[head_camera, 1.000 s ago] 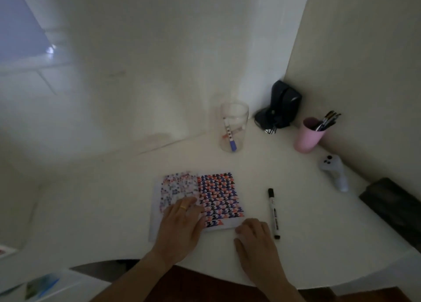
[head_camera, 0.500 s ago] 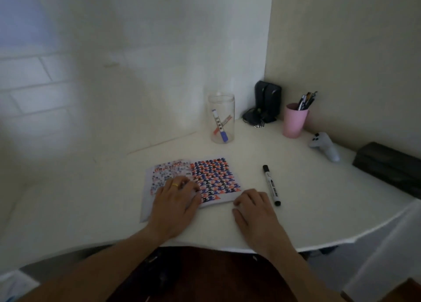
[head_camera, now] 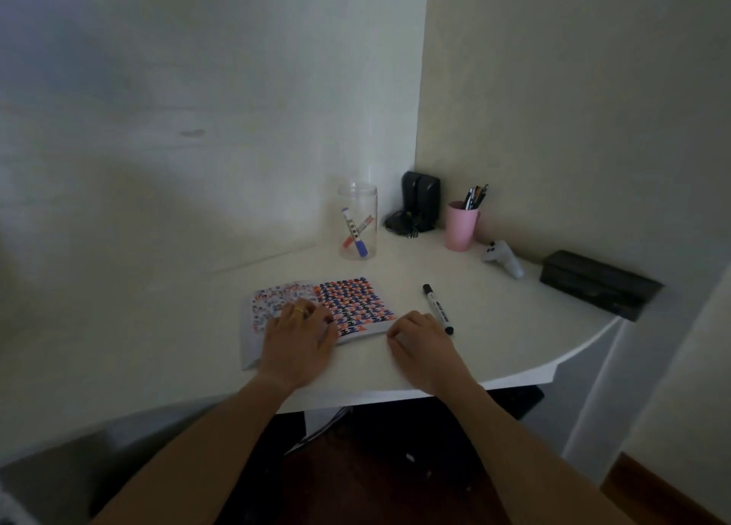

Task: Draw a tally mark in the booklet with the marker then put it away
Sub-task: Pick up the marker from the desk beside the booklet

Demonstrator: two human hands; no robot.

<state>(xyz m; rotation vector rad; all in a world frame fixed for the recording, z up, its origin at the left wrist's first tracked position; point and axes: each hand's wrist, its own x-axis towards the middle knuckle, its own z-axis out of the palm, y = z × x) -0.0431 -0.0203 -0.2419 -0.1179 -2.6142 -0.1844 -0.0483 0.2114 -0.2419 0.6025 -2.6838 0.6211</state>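
Observation:
An open booklet (head_camera: 348, 299) lies flat on the white desk (head_camera: 506, 334), its pages covered with red, blue and black tally marks. My left hand (head_camera: 298, 336) rests palm down on the booklet's left page, fingers spread, a gold ring on one finger. My right hand (head_camera: 419, 342) lies on the desk just right of the booklet, fingers loosely curled, holding nothing. A black marker (head_camera: 438, 309) with its cap on lies on the desk right beside my right hand's fingertips. A clear jar (head_camera: 358, 221) behind the booklet holds a blue marker and a red marker.
A pink cup (head_camera: 461, 225) of pens stands at the back right beside a black device (head_camera: 419, 202) in the corner. A white controller (head_camera: 504, 257) and a long black case (head_camera: 597, 283) lie at the right. The desk's front edge curves close to my forearms.
The camera has tilted up and back, so the desk sits lower in view. Both hands stay in the same places relative to the booklet and marker.

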